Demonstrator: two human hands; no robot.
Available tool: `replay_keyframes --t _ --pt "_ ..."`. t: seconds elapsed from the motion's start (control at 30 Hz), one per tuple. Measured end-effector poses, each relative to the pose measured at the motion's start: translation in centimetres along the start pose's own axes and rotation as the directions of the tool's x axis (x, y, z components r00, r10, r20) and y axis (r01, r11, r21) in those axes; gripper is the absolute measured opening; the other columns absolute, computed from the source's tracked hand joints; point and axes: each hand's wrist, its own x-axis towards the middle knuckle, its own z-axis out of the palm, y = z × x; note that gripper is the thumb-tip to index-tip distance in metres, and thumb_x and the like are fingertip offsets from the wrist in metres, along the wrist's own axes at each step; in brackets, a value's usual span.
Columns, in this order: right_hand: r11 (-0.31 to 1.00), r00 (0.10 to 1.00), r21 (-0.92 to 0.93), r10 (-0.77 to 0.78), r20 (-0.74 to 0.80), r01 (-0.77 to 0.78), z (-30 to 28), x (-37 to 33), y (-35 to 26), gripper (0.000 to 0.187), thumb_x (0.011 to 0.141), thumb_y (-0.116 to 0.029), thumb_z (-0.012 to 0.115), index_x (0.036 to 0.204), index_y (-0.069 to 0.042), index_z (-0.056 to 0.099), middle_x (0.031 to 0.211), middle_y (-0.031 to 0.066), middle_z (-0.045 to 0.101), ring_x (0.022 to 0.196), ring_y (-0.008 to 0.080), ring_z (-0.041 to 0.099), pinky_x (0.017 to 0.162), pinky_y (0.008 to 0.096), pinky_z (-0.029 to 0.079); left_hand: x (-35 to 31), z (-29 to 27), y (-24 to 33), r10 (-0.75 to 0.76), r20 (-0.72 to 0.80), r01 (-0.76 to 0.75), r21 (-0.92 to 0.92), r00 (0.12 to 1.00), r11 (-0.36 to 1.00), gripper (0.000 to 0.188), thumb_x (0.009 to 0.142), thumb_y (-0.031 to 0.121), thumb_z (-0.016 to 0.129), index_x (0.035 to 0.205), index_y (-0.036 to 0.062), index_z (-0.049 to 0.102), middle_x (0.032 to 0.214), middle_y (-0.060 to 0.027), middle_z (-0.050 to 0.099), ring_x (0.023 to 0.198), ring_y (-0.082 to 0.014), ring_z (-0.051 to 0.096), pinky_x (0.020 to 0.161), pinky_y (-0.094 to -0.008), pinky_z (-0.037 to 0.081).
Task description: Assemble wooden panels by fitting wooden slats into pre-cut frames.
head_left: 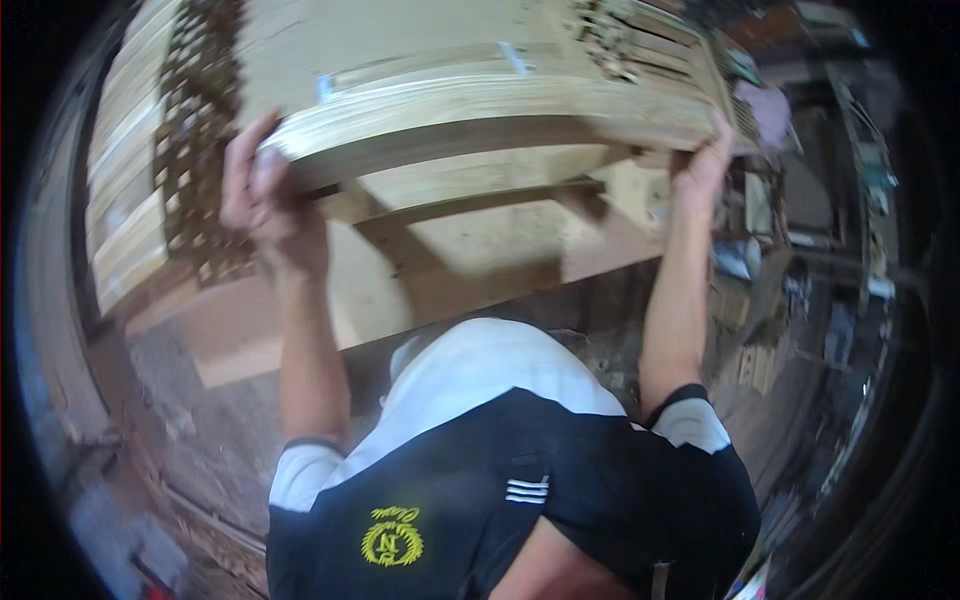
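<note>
A long, pale stack of wooden slats [500,105] spans the space between my two hands, lifted above a light wooden worktop [480,240]. At its left end, the fingers of my left hand [268,190] are closed round the edge, slightly blurred. My right hand [705,155] grips the opposite end, its fingers partly hidden behind the wood. Below the slats, a thin wooden bar [480,203] and dark shadows show on the worktop; I cannot tell whether the bar is joined to the slats.
Tall piles of pale boards [125,210] with holed or notched ends stand close on the left. More stacked slats [660,50] lie at the far right. Beyond my right hand are a pink cloth [767,112] and cluttered shelving [870,190]. Scraps litter the floor [190,440].
</note>
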Motion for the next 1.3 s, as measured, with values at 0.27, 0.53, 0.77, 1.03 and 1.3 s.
replay_keyframes --t 0.27,0.53,0.77,1.03,1.3 --pt "0.998 0.962 0.033 -0.063 0.266 0.057 -6.4 2.5 -1.7 0.026 0.089 -0.017 0.056 0.109 -0.003 0.063 0.101 0.0078 0.065 0.098 0.0199 0.063 0.090 0.0346 0.050 -2.5 4.5 -0.7 0.143 -0.033 -0.142 0.012 0.989 0.990 0.058 0.089 0.034 0.045 0.117 -0.0159 0.057 0.110 -0.0245 0.063 0.101 -0.0316 0.063 0.090 -0.0422 0.051" --pt "0.999 0.896 0.013 -0.040 0.443 0.038 -8.4 5.0 -6.5 0.024 0.096 -0.018 0.059 0.116 -0.005 0.062 0.102 0.0020 0.064 0.095 0.0103 0.060 0.084 0.0260 0.049 -3.6 5.9 7.6 0.405 0.226 -0.462 0.501 0.886 0.732 0.045 0.092 0.021 0.049 0.124 -0.0099 0.058 0.121 -0.0230 0.060 0.114 -0.0324 0.057 0.097 -0.0428 0.047" --pt "0.862 0.889 -0.463 0.032 0.456 0.207 -12.5 -1.3 -2.0 0.084 0.074 -0.039 0.082 0.139 -0.005 0.042 0.124 0.0121 0.059 0.113 0.0249 0.057 0.095 0.0365 0.048 -7.7 24.6 15.9 0.181 0.781 -0.767 0.491 0.598 0.414 0.060 0.087 0.052 0.065 0.117 -0.0009 0.065 0.110 -0.0216 0.066 0.107 -0.0350 0.062 0.096 -0.0472 0.043" --pt "0.725 0.787 -0.581 0.088 0.611 0.370 -11.3 -0.9 -1.6 0.080 0.069 -0.038 0.081 0.131 -0.002 0.045 0.115 0.0198 0.067 0.107 0.0359 0.065 0.093 0.0429 0.053 -10.9 27.7 13.8 -0.143 0.738 -0.679 0.667 0.660 0.306 0.067 0.087 0.067 0.057 0.091 0.0005 0.063 0.077 -0.0217 0.068 0.076 -0.0400 0.068 0.070 -0.0461 0.053" --pt "0.674 0.785 -0.583 0.006 0.619 0.454 -12.0 -2.1 -0.2 0.077 0.069 -0.038 0.081 0.131 -0.004 0.048 0.115 0.0178 0.068 0.107 0.0353 0.066 0.093 0.0424 0.053 -8.4 25.8 15.6 -0.460 0.693 -0.399 0.707 0.555 0.584 0.077 0.089 0.070 0.051 0.114 -0.0021 0.064 0.094 -0.0188 0.069 0.087 -0.0286 0.065 0.080 -0.0454 0.050"
